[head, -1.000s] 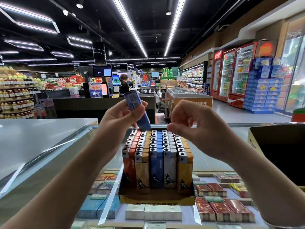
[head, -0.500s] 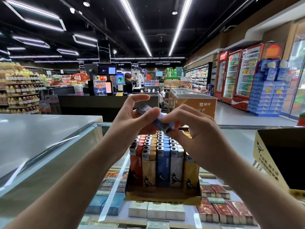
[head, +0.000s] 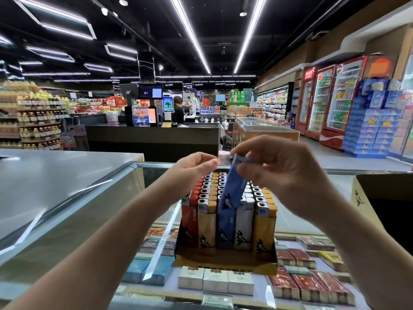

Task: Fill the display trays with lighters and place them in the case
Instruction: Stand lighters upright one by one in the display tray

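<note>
A cardboard display tray (head: 223, 261) stands on the glass case top, packed with rows of red, tan, blue, white and orange lighters (head: 205, 222). My right hand (head: 277, 173) pinches the metal top of a blue lighter (head: 232, 186), which hangs tilted with its base down at the front of the blue row. My left hand (head: 192, 171) hovers just left of it with fingers loosely curled and holds nothing. Whether the lighter's base touches the tray is hidden.
Under the glass lie rows of cigarette packs (head: 214, 280). An open dark cardboard box (head: 384, 204) sits at the right. A steel counter (head: 44, 175) runs along the left. Beyond are a checkout desk (head: 152, 137), a cashier and drink fridges (head: 335, 99).
The blue lighter passed from my left hand to my right. It swung from lying across both hands to hanging downward over the front of the blue row. My left hand let go.
</note>
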